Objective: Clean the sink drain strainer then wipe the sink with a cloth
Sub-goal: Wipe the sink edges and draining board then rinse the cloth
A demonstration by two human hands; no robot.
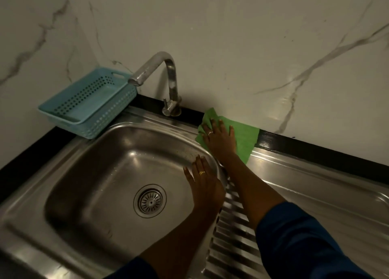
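Marble-veined wall panels stand behind a stainless steel sink (101,169) with a ribbed drainboard (231,236) on its right, and the light is dim. A black strip (315,150) runs along the foot of the wall.

The green cloth (245,139) lies on the steel ledge at the basin's back right corner, its far edge against the black strip. Its long axis follows the wall, from roughly 10 o'clock to 4 o'clock. The right hand (221,138) presses flat on it, fingers straight and spread, not bunching it. The left hand (205,183) rests open on the basin's right rim, fingers straight and holding nothing.

The drain strainer (149,200) is seated in the drain at the middle of the basin floor. From the cloth hand, the basin and strainer lie toward 8 o'clock. The left hand is the nearer of the two to the strainer, which lies at about 8 o'clock from it.

I judge that wiping is under way on the ledge. The basin would then be reached by drawing the cloth down and left over the rim.

A curved faucet (169,72) rises at 12 o'clock from the basin. A pale blue perforated basket (88,103) sits at 10 o'clock. No brand, label or writing can be read anywhere.
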